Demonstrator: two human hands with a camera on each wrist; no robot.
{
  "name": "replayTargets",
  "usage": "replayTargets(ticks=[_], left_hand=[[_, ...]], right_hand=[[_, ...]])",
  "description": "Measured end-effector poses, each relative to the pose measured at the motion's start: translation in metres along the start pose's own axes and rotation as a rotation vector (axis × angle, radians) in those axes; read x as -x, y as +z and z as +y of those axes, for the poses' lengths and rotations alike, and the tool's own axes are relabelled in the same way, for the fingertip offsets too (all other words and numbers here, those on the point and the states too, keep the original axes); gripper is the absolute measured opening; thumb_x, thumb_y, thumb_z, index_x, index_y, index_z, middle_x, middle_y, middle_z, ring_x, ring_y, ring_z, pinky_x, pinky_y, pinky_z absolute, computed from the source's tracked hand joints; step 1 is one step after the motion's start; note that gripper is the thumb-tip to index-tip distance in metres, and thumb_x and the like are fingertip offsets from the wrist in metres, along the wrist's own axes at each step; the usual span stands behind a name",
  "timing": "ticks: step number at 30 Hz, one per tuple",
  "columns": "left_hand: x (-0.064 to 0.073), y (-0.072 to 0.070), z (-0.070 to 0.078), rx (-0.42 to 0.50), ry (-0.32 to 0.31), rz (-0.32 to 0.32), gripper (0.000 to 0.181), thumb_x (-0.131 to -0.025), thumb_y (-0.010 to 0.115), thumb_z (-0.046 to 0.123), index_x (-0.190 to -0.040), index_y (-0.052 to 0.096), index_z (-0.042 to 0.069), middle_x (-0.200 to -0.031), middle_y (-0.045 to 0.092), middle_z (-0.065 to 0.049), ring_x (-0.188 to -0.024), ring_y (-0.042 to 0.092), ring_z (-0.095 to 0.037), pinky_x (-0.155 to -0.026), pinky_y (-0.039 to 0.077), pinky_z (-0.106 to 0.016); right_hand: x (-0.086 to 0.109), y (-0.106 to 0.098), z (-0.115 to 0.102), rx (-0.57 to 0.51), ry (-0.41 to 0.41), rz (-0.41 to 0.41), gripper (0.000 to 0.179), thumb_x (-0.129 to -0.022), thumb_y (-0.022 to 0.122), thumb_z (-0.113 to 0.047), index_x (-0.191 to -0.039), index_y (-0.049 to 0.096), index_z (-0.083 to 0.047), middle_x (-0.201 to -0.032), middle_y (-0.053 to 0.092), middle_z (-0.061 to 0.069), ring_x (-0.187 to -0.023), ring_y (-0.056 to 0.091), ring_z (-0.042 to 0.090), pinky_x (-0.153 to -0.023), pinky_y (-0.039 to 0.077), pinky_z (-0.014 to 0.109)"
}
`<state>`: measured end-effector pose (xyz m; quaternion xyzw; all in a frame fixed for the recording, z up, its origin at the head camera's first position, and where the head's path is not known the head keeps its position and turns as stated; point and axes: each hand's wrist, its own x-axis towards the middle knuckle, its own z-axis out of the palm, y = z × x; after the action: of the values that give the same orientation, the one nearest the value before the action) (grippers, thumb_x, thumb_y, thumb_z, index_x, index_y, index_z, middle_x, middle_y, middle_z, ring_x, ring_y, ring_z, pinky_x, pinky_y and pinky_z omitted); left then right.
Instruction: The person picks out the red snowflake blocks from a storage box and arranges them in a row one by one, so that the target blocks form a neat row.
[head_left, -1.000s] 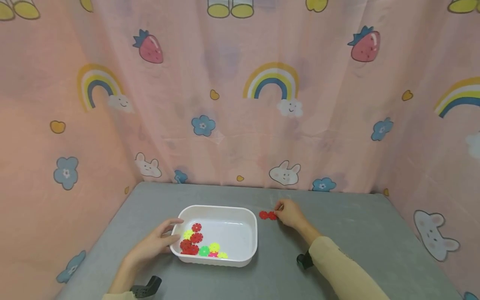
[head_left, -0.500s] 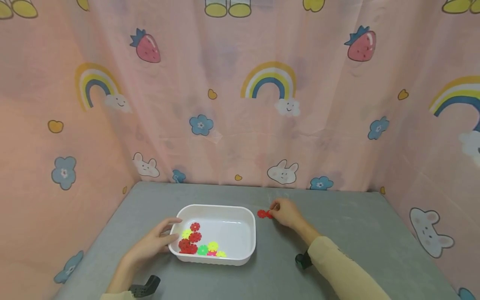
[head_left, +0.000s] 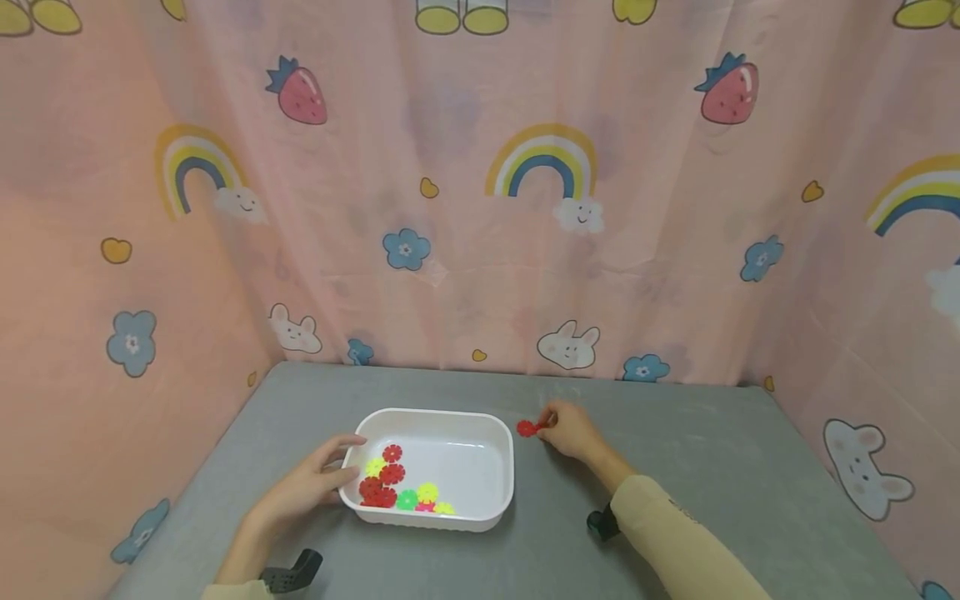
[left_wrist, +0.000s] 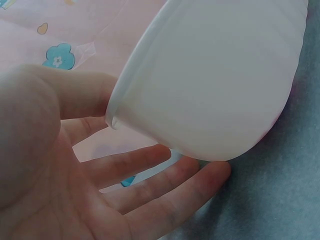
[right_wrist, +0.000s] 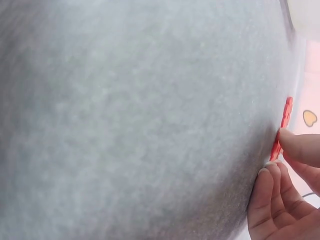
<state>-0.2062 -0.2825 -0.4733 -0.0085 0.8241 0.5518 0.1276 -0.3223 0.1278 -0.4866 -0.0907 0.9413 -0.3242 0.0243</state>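
Head view, lower centre: the left hand (head_left: 300, 485) grips the tub (head_left: 468, 467); the right hand (head_left: 572, 429) pinches red discs (head_left: 526, 428), seemingly arranging or joining them; the next move calls for careful alignment.

Smooth glossy plastic tray (head_left: 472, 467), plastic discs (head_left: 527, 428); matt grainy tabletop (head_left: 720, 446)

Tray (head_left: 468, 471) in head, left-wrist views

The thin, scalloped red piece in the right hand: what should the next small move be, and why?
Perhaps the right hand should release the thin, scalloped red piece: it pinches it close to the grey tabletop, and more coloured, flower-shaped pieces lie in the white, rounded tray. Letting go would free it to fetch another.
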Motion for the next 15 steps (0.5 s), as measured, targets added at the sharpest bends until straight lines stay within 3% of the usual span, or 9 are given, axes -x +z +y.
replayTargets(ticks=[15], left_hand=[[0.0003, -0.0010, -0.0004, -0.009, 0.025, -0.022, 0.050, -0.101, 0.063, 0.020, -0.147, 0.047, 0.012, -0.157, 0.030, -0.032, -0.137, 0.041, -0.052, -0.093, 0.055, -0.053]], right_hand=[[-0.0003, -0.0002, 0.0000, 0.013, 0.000, 0.006, 0.010, -0.089, 0.077, -0.009, -0.094, 0.070, -0.006, -0.083, 0.060, 0.006, -0.075, 0.054, 0.021, -0.062, 0.048, 0.031]])
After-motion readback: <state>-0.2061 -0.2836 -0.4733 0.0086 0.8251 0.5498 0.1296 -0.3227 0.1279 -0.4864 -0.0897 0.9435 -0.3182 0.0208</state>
